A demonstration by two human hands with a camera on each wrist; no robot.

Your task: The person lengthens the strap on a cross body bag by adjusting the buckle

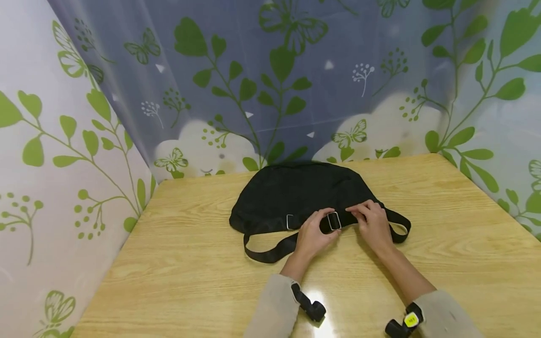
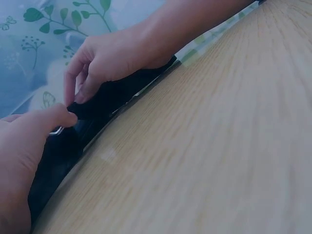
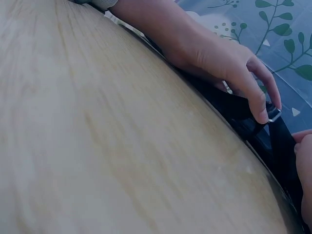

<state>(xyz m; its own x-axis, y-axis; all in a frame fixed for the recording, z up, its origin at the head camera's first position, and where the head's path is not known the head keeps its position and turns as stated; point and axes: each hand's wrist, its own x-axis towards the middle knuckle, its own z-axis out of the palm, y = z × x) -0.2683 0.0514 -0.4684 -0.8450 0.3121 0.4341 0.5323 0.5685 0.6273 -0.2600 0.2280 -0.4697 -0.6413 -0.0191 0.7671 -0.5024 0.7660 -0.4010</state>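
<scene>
A black sling bag lies flat near the back of the table, its long edge toward me. Its black strap loops out at the left and the right and runs along the front edge. My left hand pinches the strap at a silver metal slider buckle, thumb in front, as the right wrist view also shows that buckle by the fingertips. Just to the right, my right hand pinches the strap between thumb and fingers. A second metal ring sits left of the left hand.
The bag rests on a light wood-grain table. A patterned curtain with leaves and butterflies hangs right behind it, with more of the same cloth at both sides. Each wrist wears a black strapped-on camera.
</scene>
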